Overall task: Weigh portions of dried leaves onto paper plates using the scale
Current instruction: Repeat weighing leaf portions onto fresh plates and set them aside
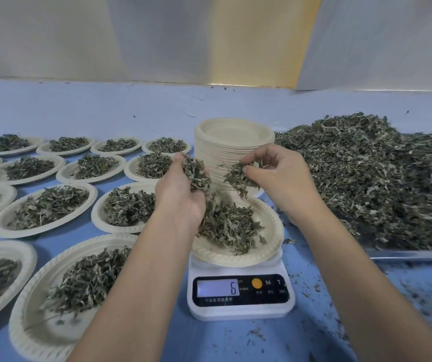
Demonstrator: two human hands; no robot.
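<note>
**Weighing station on a blue surface (pixel 144 105).** A white digital scale (pixel 241 312) carries a paper plate (pixel 271 231) bearing a heap of dried leaves (pixel 228 228). The display (pixel 217 288) reads 6. Above the plate, the left hand (pixel 180 197) has its grip clamped round a first clump (pixel 196 171) of leaves, with blurred loose fragments below it. The right hand (pixel 280 176) has its grip pinched on a second clump (pixel 238 178) between thumb and fingers. Just behind the hands stands a tall stack of empty plates (pixel 233 137). To the right, a large loose pile of leaves (pixel 379 178) lies on a metal tray (pixel 413 254). To the left, rows of filled plates (pixel 47 205) sit on the surface, each bearing its own portion.
</note>
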